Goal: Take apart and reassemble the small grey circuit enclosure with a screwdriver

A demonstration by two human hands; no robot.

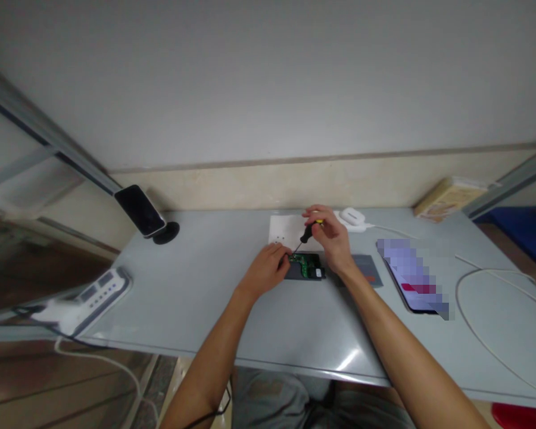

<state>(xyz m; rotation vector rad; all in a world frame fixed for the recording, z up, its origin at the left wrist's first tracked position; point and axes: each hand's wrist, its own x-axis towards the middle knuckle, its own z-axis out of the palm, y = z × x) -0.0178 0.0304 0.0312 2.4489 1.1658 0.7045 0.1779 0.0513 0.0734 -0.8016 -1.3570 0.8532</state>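
Note:
A small green circuit board [307,264] lies in a dark grey case [300,274] in the middle of the grey table [196,298]. My left hand [268,268] rests on the board's left edge and pins it down. My right hand [330,235] grips a small screwdriver [307,232] with a black and yellow handle; its tip points down at the board's upper left corner. A white sheet [282,228] lies just behind the board. A flat grey piece [367,269] sits to the right of my right wrist.
A phone on a black stand [143,213] is at the back left. A white power strip [87,298] sits at the left edge. A phone [413,275] lies at the right beside a white cable [469,280], with a white charger [352,217] and a book [449,198] behind.

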